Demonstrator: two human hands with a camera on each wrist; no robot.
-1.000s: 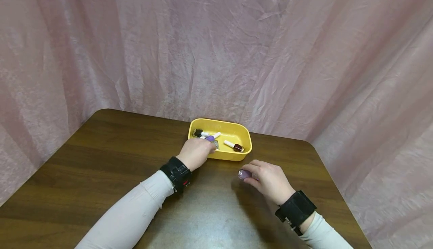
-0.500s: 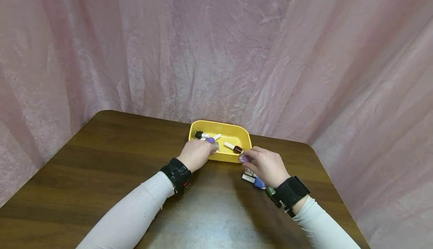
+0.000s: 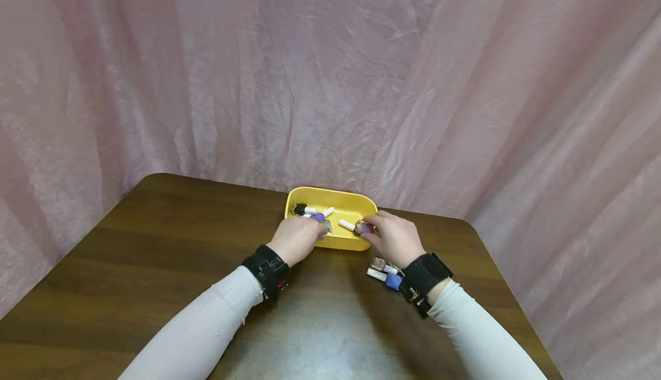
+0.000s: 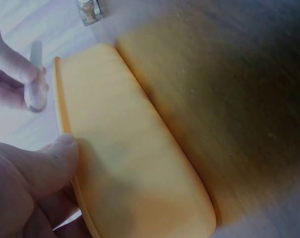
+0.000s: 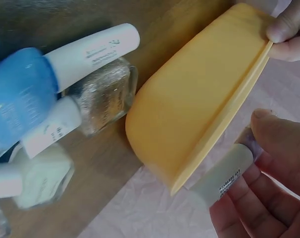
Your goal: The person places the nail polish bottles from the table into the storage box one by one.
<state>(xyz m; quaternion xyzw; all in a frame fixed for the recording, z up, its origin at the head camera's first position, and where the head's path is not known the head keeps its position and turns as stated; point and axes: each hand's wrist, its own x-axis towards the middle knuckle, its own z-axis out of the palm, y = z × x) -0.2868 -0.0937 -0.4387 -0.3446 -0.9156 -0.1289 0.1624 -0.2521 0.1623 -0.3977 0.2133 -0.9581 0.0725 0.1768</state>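
My left hand (image 3: 296, 237) grips the near rim of a yellow plastic tub (image 3: 341, 243), thumb outside the wall in the left wrist view. Over the tub's right end, my right hand (image 3: 396, 236) pinches a purple nail polish bottle (image 3: 366, 228). Its white cap (image 5: 222, 176) points toward the tub rim in the right wrist view. Inside the tub lie a black nail polish (image 3: 299, 209), a violet one (image 3: 317, 217) and a white-capped one (image 3: 347, 225), partly hidden behind the held bottle. A clear glittery bottle (image 3: 327, 227) is beside my left fingertips.
On the brown table (image 3: 181, 242), under my right wrist, lies a group of nail polishes: a blue one (image 5: 21, 94), a brown glitter one (image 5: 108, 94) and a pale green one (image 5: 43, 178) among them. A pink curtain (image 3: 330, 81) hangs behind the table.
My right hand has carried the purple nail polish forward and slightly left, from over the table to the tub's right end. The bottles beneath that arm came into view. My left hand stays on the rim.
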